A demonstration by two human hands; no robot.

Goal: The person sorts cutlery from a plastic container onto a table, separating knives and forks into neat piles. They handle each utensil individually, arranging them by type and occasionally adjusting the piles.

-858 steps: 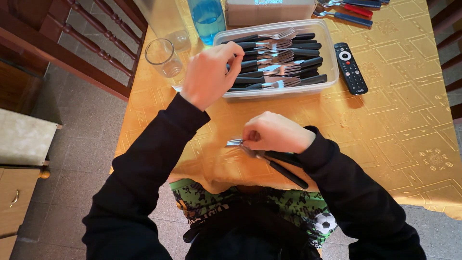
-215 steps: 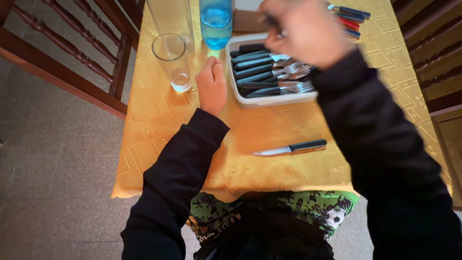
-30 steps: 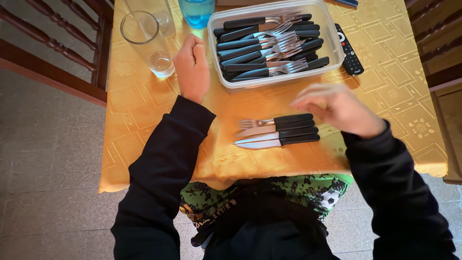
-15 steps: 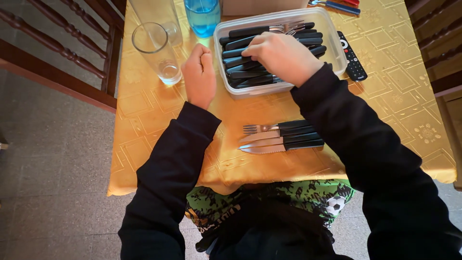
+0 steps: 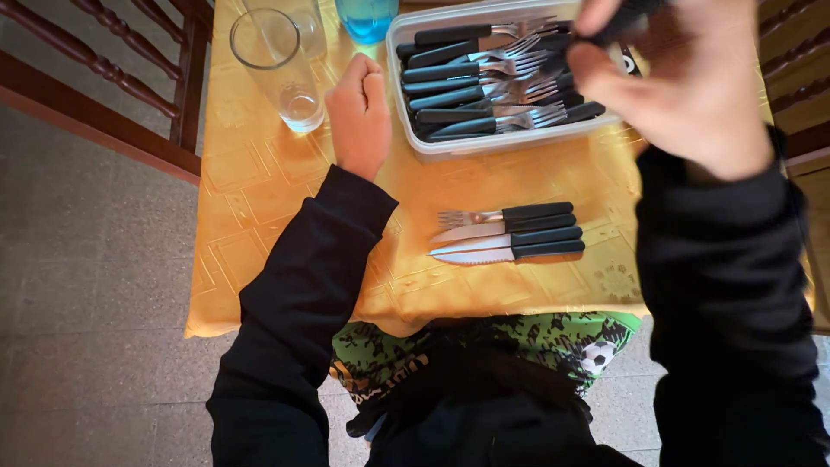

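The right hand [image 5: 683, 86] has come up out of the tray [image 5: 493, 145], pinching a black-handled piece of cutlery [image 5: 618, 19]. The left hand [image 5: 359, 112] stays curled, empty, by the tray. Three pieces [image 5: 510, 233] lie near the table's front edge.

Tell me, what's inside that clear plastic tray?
The clear plastic tray holds black-handled forks lying on their sides. The raised right hand covers its right end, so what lies there is hidden.

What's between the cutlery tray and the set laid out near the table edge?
Nothing: in the head view only bare yellow tablecloth lies between the tray and the laid-out fork and knives.
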